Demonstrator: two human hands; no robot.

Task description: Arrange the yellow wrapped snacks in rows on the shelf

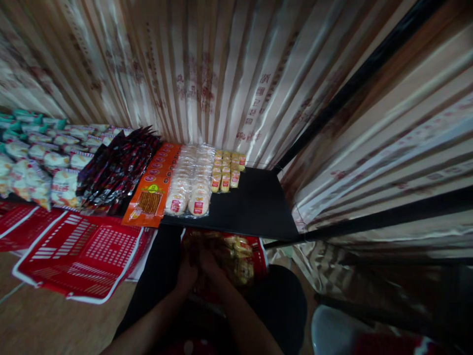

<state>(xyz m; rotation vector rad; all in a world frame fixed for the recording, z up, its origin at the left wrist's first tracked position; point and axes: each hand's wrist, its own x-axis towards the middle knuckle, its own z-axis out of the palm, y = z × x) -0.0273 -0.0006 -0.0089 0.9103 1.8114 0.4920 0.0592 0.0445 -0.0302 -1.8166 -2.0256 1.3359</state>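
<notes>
Both of my hands are down in a red basket [261,256] held between my knees, below the shelf edge. My left hand [187,271] is at the basket's left side, and my right hand [209,260] is close beside it. Gold-wrapped snack packs [242,264] fill the basket's right part, next to my right hand. Deep shadow covers my fingers, so I cannot make out what they touch or hold. On the black shelf [258,199] above, small yellow-wrapped snacks [225,170] stand in rows beside clear packs of round white crackers [190,185].
Left along the shelf lie an orange snack bag [151,185], dark shiny packets [118,170] and several white snack bags [62,158]. A red basket with a white rim [90,251] sits on the floor at left. Pleated curtains [207,74] and black poles [351,93] enclose the shelf.
</notes>
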